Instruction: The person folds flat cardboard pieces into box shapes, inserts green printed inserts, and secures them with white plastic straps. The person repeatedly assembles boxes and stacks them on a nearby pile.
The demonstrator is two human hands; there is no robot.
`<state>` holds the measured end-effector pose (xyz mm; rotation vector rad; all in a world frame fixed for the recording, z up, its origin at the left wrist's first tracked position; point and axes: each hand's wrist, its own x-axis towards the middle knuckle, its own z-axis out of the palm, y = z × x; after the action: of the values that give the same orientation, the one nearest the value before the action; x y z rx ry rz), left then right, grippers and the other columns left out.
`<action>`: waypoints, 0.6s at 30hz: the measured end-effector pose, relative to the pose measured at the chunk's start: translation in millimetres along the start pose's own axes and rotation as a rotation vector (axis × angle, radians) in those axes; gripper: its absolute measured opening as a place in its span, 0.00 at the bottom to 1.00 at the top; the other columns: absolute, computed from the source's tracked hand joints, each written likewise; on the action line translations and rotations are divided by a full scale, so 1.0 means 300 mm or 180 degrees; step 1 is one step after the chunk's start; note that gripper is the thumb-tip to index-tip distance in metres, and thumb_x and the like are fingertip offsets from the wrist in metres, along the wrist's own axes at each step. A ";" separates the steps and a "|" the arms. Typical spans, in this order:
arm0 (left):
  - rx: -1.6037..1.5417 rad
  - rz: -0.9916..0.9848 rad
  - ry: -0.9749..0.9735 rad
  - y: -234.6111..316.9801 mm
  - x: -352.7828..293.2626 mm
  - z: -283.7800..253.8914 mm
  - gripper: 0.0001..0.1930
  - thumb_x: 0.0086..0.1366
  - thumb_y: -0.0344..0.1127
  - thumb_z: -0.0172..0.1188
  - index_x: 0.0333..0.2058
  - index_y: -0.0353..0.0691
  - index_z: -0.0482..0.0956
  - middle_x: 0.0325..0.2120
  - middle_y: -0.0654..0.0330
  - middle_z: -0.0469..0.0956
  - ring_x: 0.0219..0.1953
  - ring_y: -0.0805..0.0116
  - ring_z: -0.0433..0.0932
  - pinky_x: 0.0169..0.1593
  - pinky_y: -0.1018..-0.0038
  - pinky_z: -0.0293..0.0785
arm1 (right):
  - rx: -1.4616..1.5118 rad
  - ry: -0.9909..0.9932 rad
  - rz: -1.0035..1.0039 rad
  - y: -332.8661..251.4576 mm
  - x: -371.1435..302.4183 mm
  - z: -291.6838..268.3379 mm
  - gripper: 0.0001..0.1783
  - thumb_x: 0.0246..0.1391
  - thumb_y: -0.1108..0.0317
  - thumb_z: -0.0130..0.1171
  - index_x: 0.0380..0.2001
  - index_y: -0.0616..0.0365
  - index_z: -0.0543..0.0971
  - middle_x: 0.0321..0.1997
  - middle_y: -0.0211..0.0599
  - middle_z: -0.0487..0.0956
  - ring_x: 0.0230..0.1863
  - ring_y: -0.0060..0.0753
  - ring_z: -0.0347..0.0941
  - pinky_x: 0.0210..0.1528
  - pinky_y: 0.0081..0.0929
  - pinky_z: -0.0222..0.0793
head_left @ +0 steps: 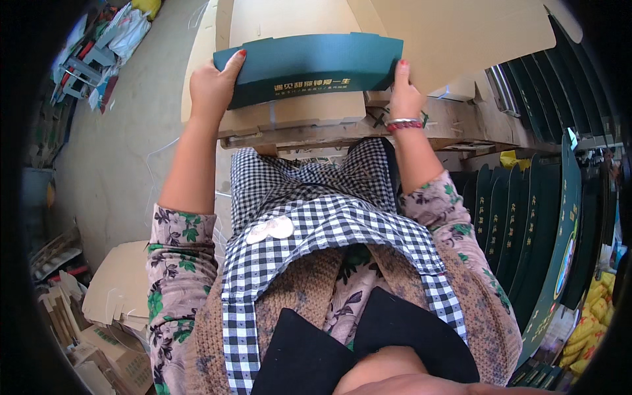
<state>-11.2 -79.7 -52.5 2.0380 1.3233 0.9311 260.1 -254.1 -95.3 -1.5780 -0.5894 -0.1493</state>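
A dark green cardboard panel [309, 62] with gold print stretches between my two hands, bowed slightly along its length. My left hand [214, 82] grips its left end, thumb on the face and the other fingers behind. At the right end my right hand [406, 92] holds it the same way, the thumb pointing up along the edge. A beaded bracelet and a bangle circle my right wrist. Under and behind the panel lie brown flat cardboard pieces [296, 110] on a wooden pallet or bench [461, 128].
Large brown cardboard sheets [474, 39] spread at the far side. Several dark green printed panels [526, 217] stand in rows at my right, beside yellow packages [589, 322]. Folded cardboard [118, 283] and boxes lie at the lower left. Bags and scraps [99, 56] sit on the far-left floor.
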 end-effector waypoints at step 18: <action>0.1539 0.1542 -0.2764 0.093 0.060 -0.027 0.09 0.51 0.29 0.65 0.32 0.32 0.79 0.24 0.48 0.77 0.27 0.52 0.75 0.35 0.65 0.73 | -0.0945 -0.1678 -0.0330 -0.214 -0.245 -0.198 0.14 0.44 0.68 0.66 0.35 0.59 0.78 0.32 0.44 0.76 0.36 0.42 0.74 0.42 0.36 0.68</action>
<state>3.0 -73.1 -22.2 2.7143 0.6025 -0.1957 183.2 -332.6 -63.6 -1.8870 -1.0999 0.1139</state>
